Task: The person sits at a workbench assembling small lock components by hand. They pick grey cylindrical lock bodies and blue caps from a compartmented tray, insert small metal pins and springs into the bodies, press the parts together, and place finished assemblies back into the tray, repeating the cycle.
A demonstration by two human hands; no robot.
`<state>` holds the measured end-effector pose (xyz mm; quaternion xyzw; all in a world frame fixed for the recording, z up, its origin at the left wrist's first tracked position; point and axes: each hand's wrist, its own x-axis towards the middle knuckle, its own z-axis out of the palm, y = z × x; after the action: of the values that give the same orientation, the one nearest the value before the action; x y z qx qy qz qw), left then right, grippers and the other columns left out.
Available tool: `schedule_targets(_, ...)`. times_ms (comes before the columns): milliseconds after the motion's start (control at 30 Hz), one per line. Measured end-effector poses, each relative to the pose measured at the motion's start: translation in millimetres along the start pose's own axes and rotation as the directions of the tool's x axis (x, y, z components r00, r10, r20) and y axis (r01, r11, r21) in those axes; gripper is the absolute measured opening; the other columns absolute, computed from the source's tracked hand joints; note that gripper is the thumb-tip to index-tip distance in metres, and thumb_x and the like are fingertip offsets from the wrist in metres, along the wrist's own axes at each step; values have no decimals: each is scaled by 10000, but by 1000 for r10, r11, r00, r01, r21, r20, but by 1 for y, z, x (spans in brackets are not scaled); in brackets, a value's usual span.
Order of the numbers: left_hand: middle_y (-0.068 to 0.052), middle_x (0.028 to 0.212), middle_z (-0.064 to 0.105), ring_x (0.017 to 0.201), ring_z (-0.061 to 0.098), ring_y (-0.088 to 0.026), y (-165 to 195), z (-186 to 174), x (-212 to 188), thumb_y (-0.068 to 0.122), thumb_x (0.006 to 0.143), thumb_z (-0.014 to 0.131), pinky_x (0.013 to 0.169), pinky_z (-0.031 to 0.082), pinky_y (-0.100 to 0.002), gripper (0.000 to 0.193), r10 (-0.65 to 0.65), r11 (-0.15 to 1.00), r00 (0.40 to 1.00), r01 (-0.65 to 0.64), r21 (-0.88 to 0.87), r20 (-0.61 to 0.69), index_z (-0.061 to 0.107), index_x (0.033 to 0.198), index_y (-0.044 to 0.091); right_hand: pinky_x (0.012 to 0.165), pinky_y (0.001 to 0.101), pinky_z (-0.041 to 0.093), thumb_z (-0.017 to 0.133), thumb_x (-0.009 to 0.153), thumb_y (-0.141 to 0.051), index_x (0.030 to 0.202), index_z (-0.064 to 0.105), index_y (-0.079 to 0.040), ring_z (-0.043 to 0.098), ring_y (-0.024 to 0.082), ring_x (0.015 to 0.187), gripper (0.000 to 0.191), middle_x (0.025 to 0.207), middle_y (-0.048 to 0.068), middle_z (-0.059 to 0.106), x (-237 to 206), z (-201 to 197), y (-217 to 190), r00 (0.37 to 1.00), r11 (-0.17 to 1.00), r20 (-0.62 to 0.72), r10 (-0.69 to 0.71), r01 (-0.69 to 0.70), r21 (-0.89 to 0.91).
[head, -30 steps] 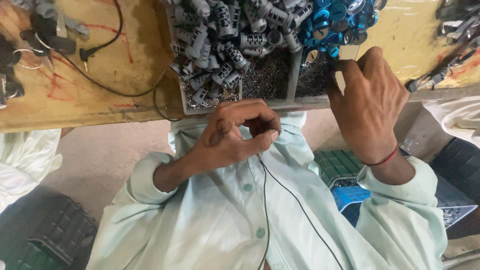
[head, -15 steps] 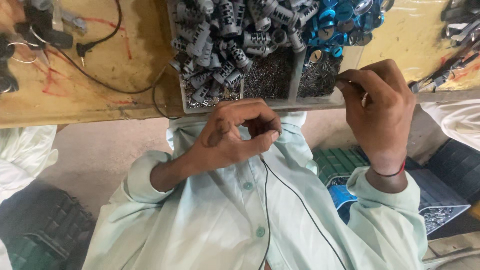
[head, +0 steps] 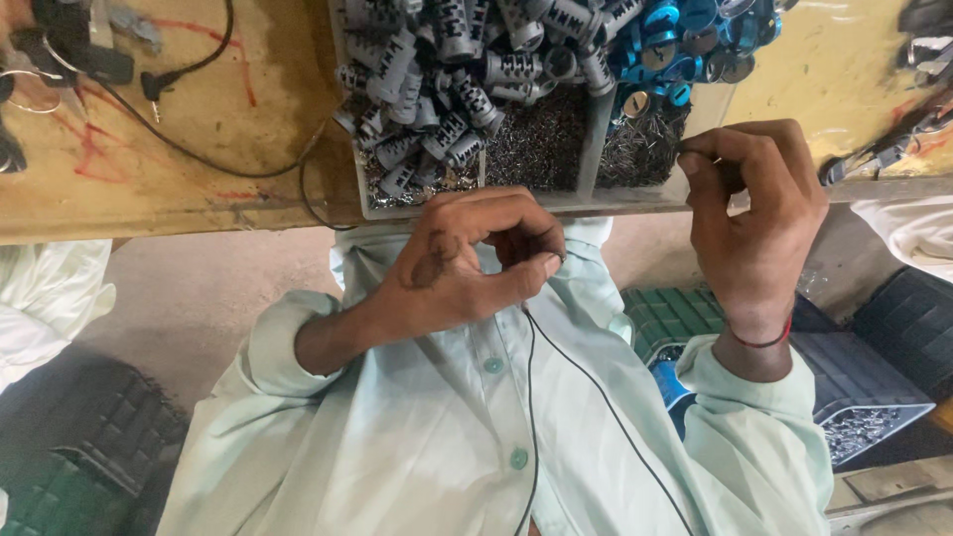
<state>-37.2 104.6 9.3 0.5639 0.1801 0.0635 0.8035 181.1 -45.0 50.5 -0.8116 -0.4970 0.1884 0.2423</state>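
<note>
— Pin (head: 695,156): where is it?
— Pinched in the right hand (head: 754,223), at the tray's (head: 596,129) near right edge.
— The left hand (head: 467,263)?
— Fingers curled tight near the chest; what they grip, I cannot tell.

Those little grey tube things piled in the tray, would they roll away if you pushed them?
The grey ribbed cylinders look round, so a loose one would probably roll on the wooden bench. Heaped in the divided tray, they likely just shift and clatter. They look like hard metal, so probably stiff and a bit heavy for their size.
</note>
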Motion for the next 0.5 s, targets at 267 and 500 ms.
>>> schedule_targets(267,-26,939,708,801,690,-83,3,-2,1,169,946,724,753,581,-241,159,-17,1000,1000,17,-1,4,713,1011,25,657,216,512,601,1158,112,1092,598,64,638,104,754,82,1101,101,590,-11,3,14,983,910,42,181,-184,372)
schedule_targets(500,-31,942,709,811,695,-85,1,0,1,151,946,720,763,585,-240,146,-5,1000,1000,5,-1,-6,708,1015,22,631,208,495,565,1183,40,1121,588,43,597,90,714,67,1068,96,593,-17,9,18,975,781,57,215,-206,589)
